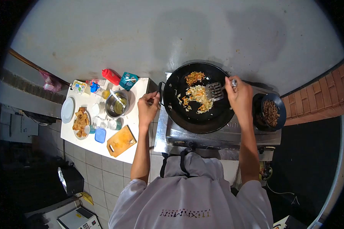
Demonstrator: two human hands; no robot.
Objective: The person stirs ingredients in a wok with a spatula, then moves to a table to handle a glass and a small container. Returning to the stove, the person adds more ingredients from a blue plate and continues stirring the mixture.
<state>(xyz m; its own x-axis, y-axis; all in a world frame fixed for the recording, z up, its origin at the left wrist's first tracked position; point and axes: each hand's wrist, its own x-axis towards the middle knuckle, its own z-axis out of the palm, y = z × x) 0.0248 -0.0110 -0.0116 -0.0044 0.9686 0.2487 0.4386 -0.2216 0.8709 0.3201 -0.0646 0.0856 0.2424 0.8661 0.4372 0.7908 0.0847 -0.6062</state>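
Shirt sleeves (135,191) frame the stove (179,135). Left hand (148,107) clenches the wok (191,122) handle; right hand (239,95) grasps the spatula (215,91) in the food (198,95), mid-wok. Hard scooping may fling food over the rim.

A kitchen: a wok (197,114) on a gas stove (218,139), ingredients on a tiled counter (103,150).
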